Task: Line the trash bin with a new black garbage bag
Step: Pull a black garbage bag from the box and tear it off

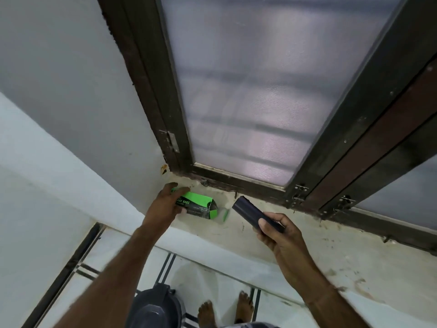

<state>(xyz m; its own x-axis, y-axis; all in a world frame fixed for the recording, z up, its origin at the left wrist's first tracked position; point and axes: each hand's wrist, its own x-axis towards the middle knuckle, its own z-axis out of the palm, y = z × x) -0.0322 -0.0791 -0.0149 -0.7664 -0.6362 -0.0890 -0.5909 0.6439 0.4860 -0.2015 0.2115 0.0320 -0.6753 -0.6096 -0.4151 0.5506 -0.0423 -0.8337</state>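
The right hand [279,230] pinches a rolled black bag [254,213] over the window ledge [307,247]. The left hand [165,204] is wrapped around the green bag box [199,204] on the ledge. The trash bin [156,308] waits below on the floor, not lined yet.
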